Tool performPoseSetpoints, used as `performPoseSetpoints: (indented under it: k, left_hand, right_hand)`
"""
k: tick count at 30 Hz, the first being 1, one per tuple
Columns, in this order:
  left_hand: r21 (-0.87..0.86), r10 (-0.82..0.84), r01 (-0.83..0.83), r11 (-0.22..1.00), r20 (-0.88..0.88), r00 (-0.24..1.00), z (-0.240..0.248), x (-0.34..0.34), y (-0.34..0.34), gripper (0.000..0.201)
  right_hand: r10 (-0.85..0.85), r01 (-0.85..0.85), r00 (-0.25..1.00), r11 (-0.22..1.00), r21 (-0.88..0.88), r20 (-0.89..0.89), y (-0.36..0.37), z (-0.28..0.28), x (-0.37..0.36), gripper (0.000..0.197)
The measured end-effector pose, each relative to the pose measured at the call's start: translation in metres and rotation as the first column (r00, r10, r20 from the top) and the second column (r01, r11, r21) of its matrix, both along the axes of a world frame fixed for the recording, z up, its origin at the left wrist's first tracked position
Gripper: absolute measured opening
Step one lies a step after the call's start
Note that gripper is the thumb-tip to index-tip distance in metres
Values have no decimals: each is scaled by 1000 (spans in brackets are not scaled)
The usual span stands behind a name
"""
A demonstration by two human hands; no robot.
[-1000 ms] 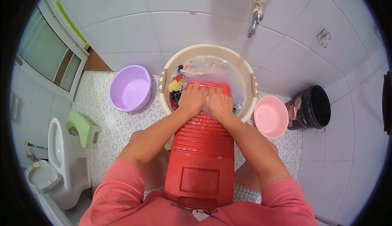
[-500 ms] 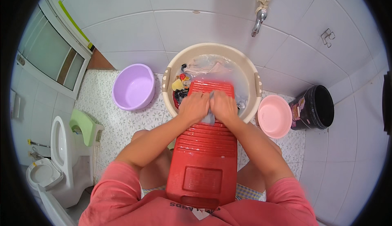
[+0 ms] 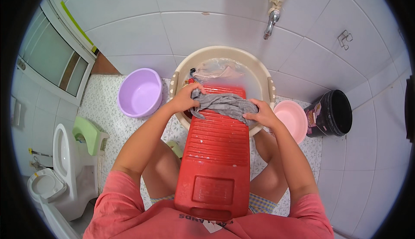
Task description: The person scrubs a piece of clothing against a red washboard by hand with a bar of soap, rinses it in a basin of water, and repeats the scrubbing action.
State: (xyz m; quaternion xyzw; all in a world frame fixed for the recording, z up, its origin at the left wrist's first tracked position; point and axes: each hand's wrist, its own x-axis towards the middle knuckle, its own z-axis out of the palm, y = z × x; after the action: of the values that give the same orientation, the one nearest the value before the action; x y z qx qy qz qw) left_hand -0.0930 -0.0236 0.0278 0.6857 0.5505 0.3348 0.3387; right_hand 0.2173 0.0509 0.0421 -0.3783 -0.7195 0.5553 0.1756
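A wet grey cloth [image 3: 225, 105] is stretched crosswise over the upper ridges of a red washboard [image 3: 218, 148]. My left hand [image 3: 187, 97] grips its left end, fingers curled into the fabric. At the other end my right hand [image 3: 263, 114] pinches the cloth between thumb and fingers. The washboard slopes from my lap into a large beige tub [image 3: 207, 54] of cloudy water. Inside the tub, a pale pink garment [image 3: 220, 72] lies half under the water, with darker and red pieces partly hidden behind my left hand.
A purple basin [image 3: 140, 93] stands left of the tub; a pink basin [image 3: 292, 120] and a black bucket [image 3: 330, 113] are at the right. Above hangs a metal tap [image 3: 271, 25]. A green stool [image 3: 86, 133] and a white toilet [image 3: 69, 165] are at the left.
My hands were together at the middle of the washboard, bunching the grey cloth. They have moved apart to either side, and the cloth is now spread out between them.
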Motion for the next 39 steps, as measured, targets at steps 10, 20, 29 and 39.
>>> performPoseSetpoints:
  k: [10, 20, 29, 39]
  left_hand:
    - [-488, 448, -68, 870, 726, 522, 12, -12, -52, 52]
    - [-376, 304, -161, 912, 358, 883, 5, -6, -62, 33]
    - [-422, 499, -308, 853, 485, 718, -15, -13, -74, 36]
    - [-253, 317, -296, 921, 43, 948, 1, 23, -64, 55]
  right_hand:
    - [179, -171, 984, 969, 176, -26, -25, -4, 27, 27]
    - [-57, 31, 995, 960, 279, 86, -56, 5, 13, 23]
    - [-210, 219, 965, 975, 40, -159, -51, -8, 37, 16]
    - [-204, 149, 918, 972, 181, 340, -58, 8, -11, 55]
